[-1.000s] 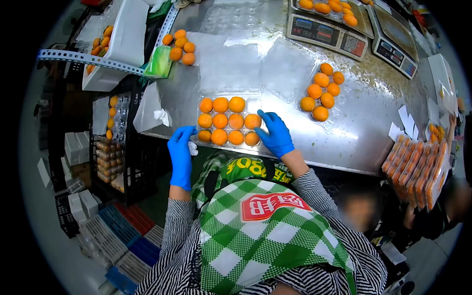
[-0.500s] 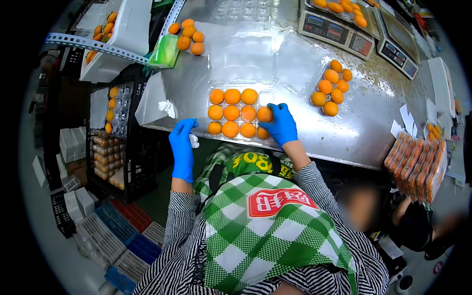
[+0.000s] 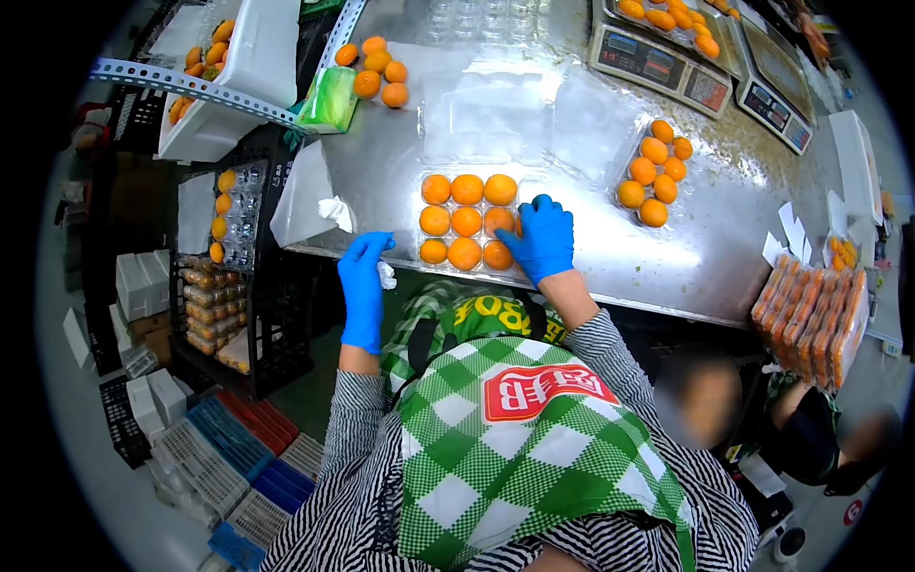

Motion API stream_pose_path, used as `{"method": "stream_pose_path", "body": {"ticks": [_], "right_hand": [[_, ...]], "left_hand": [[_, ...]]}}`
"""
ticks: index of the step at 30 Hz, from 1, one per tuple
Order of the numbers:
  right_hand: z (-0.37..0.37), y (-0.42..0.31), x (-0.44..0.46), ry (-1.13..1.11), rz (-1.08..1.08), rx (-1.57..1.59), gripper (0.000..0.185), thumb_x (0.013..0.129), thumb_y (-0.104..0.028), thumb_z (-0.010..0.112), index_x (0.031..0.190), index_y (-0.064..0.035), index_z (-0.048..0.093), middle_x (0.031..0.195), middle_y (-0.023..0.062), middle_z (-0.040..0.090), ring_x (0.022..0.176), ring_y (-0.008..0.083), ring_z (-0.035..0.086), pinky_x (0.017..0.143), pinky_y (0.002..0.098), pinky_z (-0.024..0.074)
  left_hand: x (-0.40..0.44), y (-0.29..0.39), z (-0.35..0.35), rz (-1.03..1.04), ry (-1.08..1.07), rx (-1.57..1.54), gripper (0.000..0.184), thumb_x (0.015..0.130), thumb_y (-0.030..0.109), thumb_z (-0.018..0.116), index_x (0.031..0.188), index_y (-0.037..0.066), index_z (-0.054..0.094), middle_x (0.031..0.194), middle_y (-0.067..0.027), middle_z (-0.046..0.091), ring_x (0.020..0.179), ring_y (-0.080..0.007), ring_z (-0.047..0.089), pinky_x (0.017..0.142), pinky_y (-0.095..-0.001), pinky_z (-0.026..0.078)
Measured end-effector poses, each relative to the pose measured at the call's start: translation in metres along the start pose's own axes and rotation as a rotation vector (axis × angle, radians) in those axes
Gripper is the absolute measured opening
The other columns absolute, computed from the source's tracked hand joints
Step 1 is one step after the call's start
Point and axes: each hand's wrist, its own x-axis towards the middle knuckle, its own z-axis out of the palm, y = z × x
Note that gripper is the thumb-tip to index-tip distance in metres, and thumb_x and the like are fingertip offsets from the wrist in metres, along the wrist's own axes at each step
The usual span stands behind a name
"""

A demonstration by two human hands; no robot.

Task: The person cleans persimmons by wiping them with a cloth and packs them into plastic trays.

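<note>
A clear plastic clamshell (image 3: 530, 184) lies unfolded on the steel table, its lid (image 3: 486, 119) spread toward the back. Rows of oranges (image 3: 466, 222) sit in its cells. My blue-gloved right hand (image 3: 539, 240) is over the right-hand column, its fingers curled round an orange (image 3: 518, 225) that shows only as a sliver. The thumb reaches against the neighbouring fruit, and the hand hides the lower right cells. Just off the table's front edge is my blue-gloved left hand (image 3: 364, 286), fingers closed on a crumpled white tissue (image 3: 386, 275).
Loose oranges (image 3: 378, 63) lie at the back left beside a green packet (image 3: 331, 99). Another tray of oranges (image 3: 654, 174) is to the right, below two scales (image 3: 658, 65). Stacked packs (image 3: 810, 319) stand at the right edge, near a person. A black crate rack (image 3: 250, 324) stands left.
My right hand has moved slightly down and left over the right column, now covering oranges that showed before. The left hand keeps its pose with the tissue. The whole view has shifted a little.
</note>
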Motion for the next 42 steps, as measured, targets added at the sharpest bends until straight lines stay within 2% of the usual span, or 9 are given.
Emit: {"method": "stream_pose_path", "body": {"ticks": [6, 13, 17, 22, 25, 30, 34, 37, 42], "right_hand": [[0.022, -0.016, -0.004, 0.150, 0.009, -0.023, 0.045, 0.068, -0.042, 0.069, 0.090, -0.0044, 0.060, 0.094, 0.0109, 0.049, 0.085, 0.0259, 0.049, 0.071, 0.0395, 0.0361], [0.030, -0.019, -0.003, 0.293, 0.033, -0.018, 0.038, 0.067, -0.034, 0.069, 0.090, -0.0058, 0.058, 0.093, 0.0103, 0.050, 0.085, 0.0257, 0.049, 0.074, 0.0422, 0.0335], [0.034, -0.020, -0.005, 0.273, -0.014, -0.030, 0.032, 0.067, -0.029, 0.068, 0.090, -0.0086, 0.056, 0.089, 0.0089, 0.053, 0.085, 0.0258, 0.051, 0.075, 0.0425, 0.0334], [0.033, -0.019, -0.004, 0.266, 0.013, -0.018, 0.031, 0.066, -0.026, 0.068, 0.090, -0.0102, 0.054, 0.088, 0.0083, 0.055, 0.085, 0.0248, 0.052, 0.076, 0.0422, 0.0333], [0.031, -0.016, -0.004, 0.299, -0.057, 0.064, 0.032, 0.066, -0.023, 0.067, 0.093, -0.0095, 0.054, 0.090, 0.0088, 0.054, 0.086, 0.0246, 0.052, 0.077, 0.0421, 0.0335], [0.031, -0.008, -0.010, 0.392, -0.198, 0.397, 0.040, 0.065, -0.016, 0.069, 0.100, -0.0074, 0.051, 0.095, 0.0107, 0.053, 0.091, 0.0273, 0.052, 0.082, 0.0407, 0.0354], [0.009, -0.013, -0.018, 0.482, -0.235, 0.723, 0.047, 0.066, -0.009, 0.072, 0.107, -0.0046, 0.049, 0.098, 0.0132, 0.053, 0.094, 0.0294, 0.053, 0.083, 0.0376, 0.0416], [-0.003, -0.013, -0.022, 0.375, -0.111, 1.048, 0.049, 0.070, -0.008, 0.073, 0.111, -0.0031, 0.047, 0.104, 0.0139, 0.053, 0.096, 0.0255, 0.055, 0.082, 0.0335, 0.0455], [-0.020, -0.016, -0.029, 0.273, -0.004, 1.549, 0.050, 0.073, -0.008, 0.073, 0.115, -0.0041, 0.047, 0.112, 0.0100, 0.054, 0.098, 0.0188, 0.055, 0.085, 0.0300, 0.0454]], "left_hand": [[-0.002, -0.004, 0.011, -0.046, -0.048, -0.002, 0.017, 0.085, 0.016, 0.056, 0.089, 0.002, 0.066, 0.083, -0.0037, 0.064, 0.075, -0.0083, 0.056, 0.065, -0.0217, 0.040], [-0.004, -0.014, 0.027, -0.050, -0.111, -0.023, 0.015, 0.086, 0.016, 0.058, 0.088, 0.003, 0.065, 0.083, -0.0032, 0.065, 0.057, -0.0044, 0.048, 0.053, -0.0198, 0.038], [-0.003, -0.016, 0.036, -0.008, -0.168, 0.020, 0.016, 0.086, 0.016, 0.058, 0.089, 0.002, 0.065, 0.083, -0.0033, 0.066, 0.058, -0.0044, 0.049, 0.053, -0.0195, 0.038], [-0.003, -0.015, 0.053, -0.061, -0.246, 0.091, 0.017, 0.084, 0.015, 0.061, 0.092, 0.001, 0.065, 0.085, -0.0040, 0.065, 0.072, -0.0080, 0.056, 0.066, -0.0217, 0.044], [0.002, -0.025, 0.070, 0.189, -0.250, 0.204, 0.019, 0.083, 0.013, 0.062, 0.097, 0.000, 0.065, 0.088, -0.0045, 0.065, 0.080, -0.0104, 0.057, 0.074, -0.0241, 0.045], [0.004, -0.020, 0.099, 0.258, -0.308, 0.411, 0.040, 0.081, 0.018, 0.069, 0.117, 0.005, 0.060, 0.114, -0.0102, 0.061, 0.106, -0.0158, 0.055, 0.092, -0.0300, 0.043], [0.002, -0.013, 0.108, 0.353, -0.369, 0.172, 0.032, 0.084, 0.013, 0.064, 0.115, 0.003, 0.062, 0.110, -0.0083, 0.063, 0.100, -0.0139, 0.057, 0.090, -0.0267, 0.044], [0.007, -0.005, 0.104, 0.142, -0.343, -0.075, 0.025, 0.085, 0.011, 0.063, 0.108, 0.002, 0.066, 0.103, -0.0092, 0.065, 0.095, -0.0163, 0.060, 0.088, -0.0264, 0.045], [0.009, 0.012, 0.098, 0.144, -0.289, -0.119, 0.021, 0.088, 0.013, 0.059, 0.103, 0.001, 0.065, 0.093, -0.0056, 0.065, 0.074, -0.0077, 0.057, 0.067, -0.0198, 0.044]]}}
